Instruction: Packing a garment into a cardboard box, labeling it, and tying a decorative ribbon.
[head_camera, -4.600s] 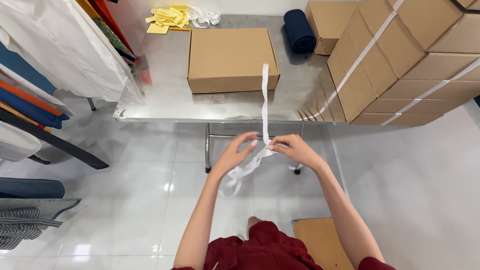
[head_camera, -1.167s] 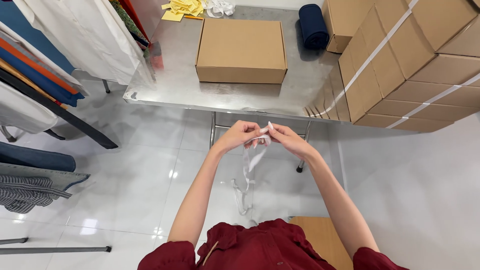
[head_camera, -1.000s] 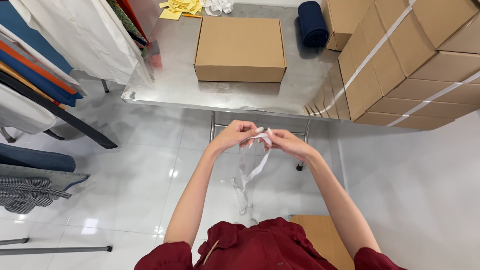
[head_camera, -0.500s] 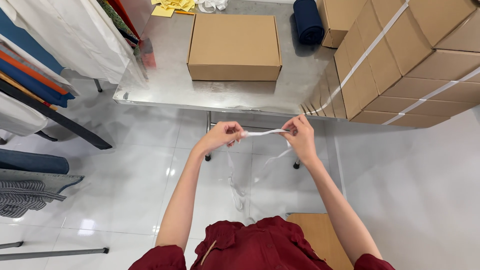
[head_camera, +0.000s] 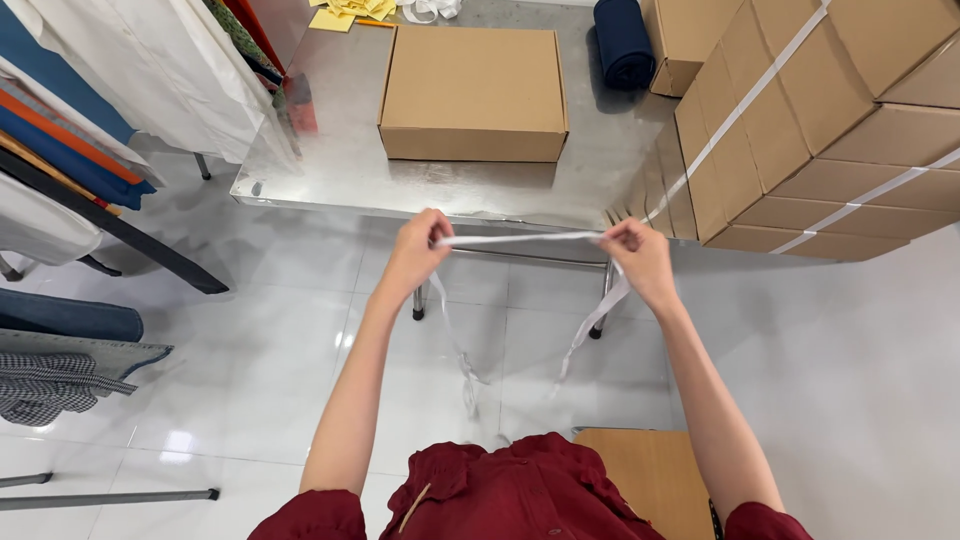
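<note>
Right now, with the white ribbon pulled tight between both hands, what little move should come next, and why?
Probably carry the white ribbon forward over the closed cardboard box. The left hand and right hand hold it taut just short of the metal table, both loose ends hang down, and the box has no tie.

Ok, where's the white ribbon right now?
In the head view the white ribbon is stretched taut between the left hand and right hand, just in front of the steel table edge, its loose ends hanging toward the floor.
</note>
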